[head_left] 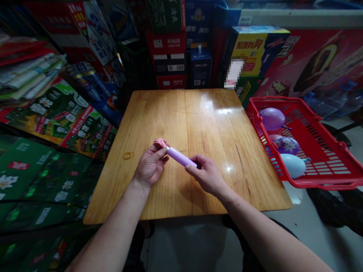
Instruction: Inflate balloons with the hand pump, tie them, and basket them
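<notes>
Above the middle of the wooden table, my left hand pinches a limp pink balloon. The balloon's neck meets the tip of a purple tube-shaped balloon pump. My right hand is closed around the pump's near end, thumb on top. The pump lies slanted between both hands, its tip toward the upper left. Part of the balloon is hidden behind my left fingers.
Right of the table is a red basket holding a purple balloon, a patterned purple balloon and a light blue balloon. Rubber bands lie on the table's left. Green cartons are stacked at left; red boxes stand behind.
</notes>
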`<action>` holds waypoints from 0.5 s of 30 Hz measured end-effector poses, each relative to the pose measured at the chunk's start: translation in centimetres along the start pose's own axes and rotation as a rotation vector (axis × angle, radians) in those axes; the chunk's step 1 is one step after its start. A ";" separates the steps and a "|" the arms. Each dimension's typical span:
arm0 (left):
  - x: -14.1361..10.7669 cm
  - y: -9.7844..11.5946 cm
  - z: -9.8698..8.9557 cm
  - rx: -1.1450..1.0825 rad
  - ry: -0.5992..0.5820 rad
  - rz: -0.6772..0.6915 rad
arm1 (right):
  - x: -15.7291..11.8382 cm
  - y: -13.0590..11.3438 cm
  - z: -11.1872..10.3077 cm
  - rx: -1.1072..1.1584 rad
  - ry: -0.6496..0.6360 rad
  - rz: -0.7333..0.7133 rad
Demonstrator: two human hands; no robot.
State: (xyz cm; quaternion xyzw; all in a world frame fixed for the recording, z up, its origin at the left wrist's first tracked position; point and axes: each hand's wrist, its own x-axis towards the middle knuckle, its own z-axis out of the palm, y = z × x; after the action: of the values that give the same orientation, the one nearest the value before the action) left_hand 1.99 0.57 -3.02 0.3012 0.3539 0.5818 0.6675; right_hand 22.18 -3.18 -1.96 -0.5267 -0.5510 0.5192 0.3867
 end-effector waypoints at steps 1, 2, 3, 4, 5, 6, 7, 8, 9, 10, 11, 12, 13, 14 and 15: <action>0.0 0.1 0.0 0.005 0.000 0.019 | 0.0 0.0 0.0 -0.057 0.019 -0.045; 0.1 0.2 -0.1 0.006 0.000 0.033 | -0.1 0.0 0.0 -0.109 0.035 -0.080; 0.1 0.2 -0.2 0.000 -0.003 0.037 | -0.1 0.1 0.1 -0.154 0.049 -0.107; 0.2 0.3 -0.3 -0.011 -0.005 0.031 | -0.2 0.2 0.1 -0.191 0.061 -0.130; 0.2 0.3 -0.4 -0.025 -0.006 0.019 | -0.2 0.3 0.2 -0.220 0.071 -0.150; 0.3 0.4 -0.6 -0.035 -0.006 0.007 | -0.2 0.3 0.2 -0.243 0.078 -0.169; 0.3 0.4 -0.7 -0.036 -0.007 0.000 | -0.2 0.4 0.2 -0.262 0.083 -0.188; 0.3 0.4 -0.7 -0.026 -0.010 -0.003 | -0.2 0.4 0.2 -0.281 0.088 -0.209; 0.4 0.5 -0.8 -0.008 -0.018 -0.002 | -0.2 0.4 0.1 -0.300 0.093 -0.233; 0.4 0.6 -0.9 0.015 -0.026 0.006 | -0.2 0.3 0.0 -0.322 0.099 -0.259; 0.4 0.6 -0.9 0.039 -0.033 0.016 | -0.1 0.3 -0.1 -0.346 0.107 -0.285; 0.4 0.7 -1.0 0.063 -0.037 0.025 | -0.1 0.3 -0.2 -0.371 0.113 -0.311; 0.4 0.7 -1.1 0.086 -0.038 0.028 | -0.1 0.3 -0.3 -0.394 0.119 -0.337; 0.4 0.8 -1.2 0.107 -0.035 0.026 | -0.1 0.3 -0.4 -0.414 0.122 -0.363; 0.3 0.8 -1.2 0.122 -0.034 0.019 | -0.1 0.3 -0.5 -0.432 0.122 -0.388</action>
State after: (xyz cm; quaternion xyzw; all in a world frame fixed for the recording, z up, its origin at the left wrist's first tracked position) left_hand 0.56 1.01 -3.13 0.3544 0.3746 0.5603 0.6482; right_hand 22.74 -3.26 -2.18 -0.5120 -0.7148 0.2735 0.3901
